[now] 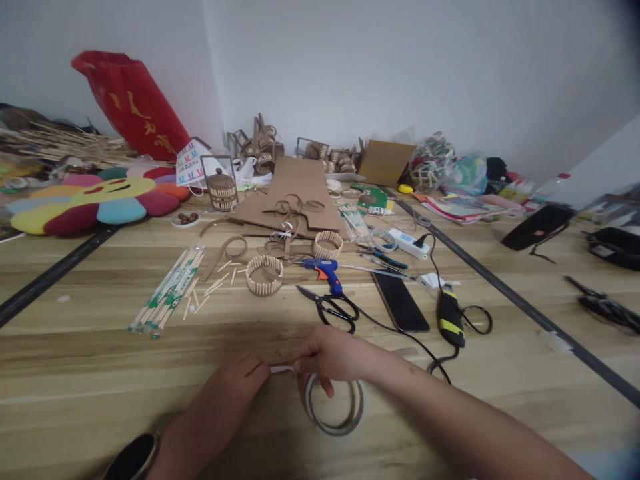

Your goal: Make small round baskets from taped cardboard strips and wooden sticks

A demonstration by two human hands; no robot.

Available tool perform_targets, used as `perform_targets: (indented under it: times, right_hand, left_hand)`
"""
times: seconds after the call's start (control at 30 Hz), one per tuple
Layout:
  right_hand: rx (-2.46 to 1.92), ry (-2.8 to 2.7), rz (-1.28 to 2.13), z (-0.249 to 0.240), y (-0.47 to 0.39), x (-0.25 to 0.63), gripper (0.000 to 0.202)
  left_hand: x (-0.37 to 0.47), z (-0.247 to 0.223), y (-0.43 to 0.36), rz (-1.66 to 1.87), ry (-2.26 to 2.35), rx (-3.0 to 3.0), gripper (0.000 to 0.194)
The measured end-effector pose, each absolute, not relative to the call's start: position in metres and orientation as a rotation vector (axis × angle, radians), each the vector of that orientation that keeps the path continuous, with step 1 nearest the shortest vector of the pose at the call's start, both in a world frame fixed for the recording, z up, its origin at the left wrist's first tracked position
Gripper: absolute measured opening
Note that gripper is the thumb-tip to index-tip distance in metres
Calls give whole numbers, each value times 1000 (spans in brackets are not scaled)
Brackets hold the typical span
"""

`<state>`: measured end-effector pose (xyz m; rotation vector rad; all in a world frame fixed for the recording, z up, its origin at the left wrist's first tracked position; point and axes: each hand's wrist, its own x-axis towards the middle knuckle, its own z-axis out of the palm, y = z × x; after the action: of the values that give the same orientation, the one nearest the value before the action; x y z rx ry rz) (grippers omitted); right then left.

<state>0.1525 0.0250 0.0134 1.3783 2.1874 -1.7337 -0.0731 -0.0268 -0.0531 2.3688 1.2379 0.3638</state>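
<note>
1. A pale strip [281, 369] spanned the short gap between the two hands, on the near side of the glue gun [327, 267]; whether it was tape or paper could not be told
2. The left hand [235, 383] pinched the strip on one side and the right hand [333, 357] on the other, so they were close but not touching, both clamped on it
3. A tape roll [336, 431] was just below the right hand, also nearer than the glue gun; whether the strip joined it was unclear
4. The step in hand seemed to be straightening the strip; the next move probably called for an even pinch, so that it did not twist
5. Scissors [320, 298] lay just nearer than the glue gun, a phone [400, 303] to its right and a stick ring [264, 288] to its left
6. Cardboard [300, 180] lay well beyond the glue gun
</note>
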Motion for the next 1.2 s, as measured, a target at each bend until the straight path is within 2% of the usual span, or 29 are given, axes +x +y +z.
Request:
perform_targets:
  times: [0.27,0.57,0.9,1.2]
  right_hand:
    - [1259,2156,-1812,18,25,160,23]
    - [1418,2111,-1553,40,27,181,18]
    - [1621,2049,-1349,28,30,194,19]
    - [1649,2088,-1172,24,29,190,19]
  left_hand:
    - [-74,-55,-27,418,1220,2463,49]
    - [-71,-45,-29,377,1245,2568,45]
    - [-71,-41,-28,339,1220,2608,57]
    - [-75,-59,-27,480,1148,2742,56]
